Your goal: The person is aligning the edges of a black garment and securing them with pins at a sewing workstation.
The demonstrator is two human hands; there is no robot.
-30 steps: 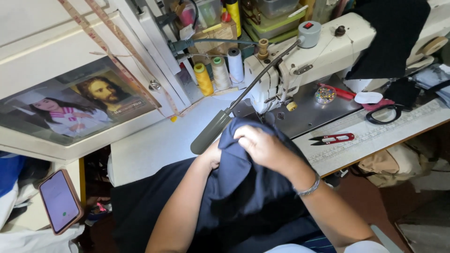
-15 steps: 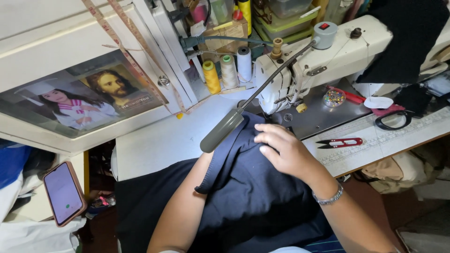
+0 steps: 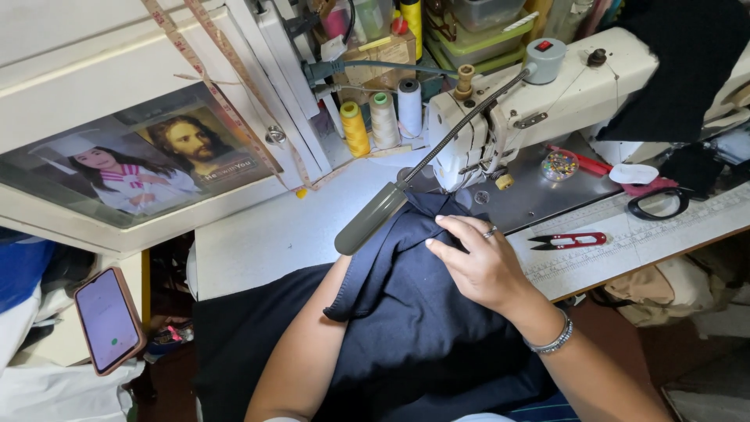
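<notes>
Navy fabric (image 3: 422, 328), soft and folded, under flat, open right hand (image 3: 480, 262); left hand hidden beneath.

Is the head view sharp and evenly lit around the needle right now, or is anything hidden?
Head view: sharp, evenly lit, no glare; the lamp head and navy fabric hide the needle; the right hand is clear, the left hand is under the fabric.
</notes>
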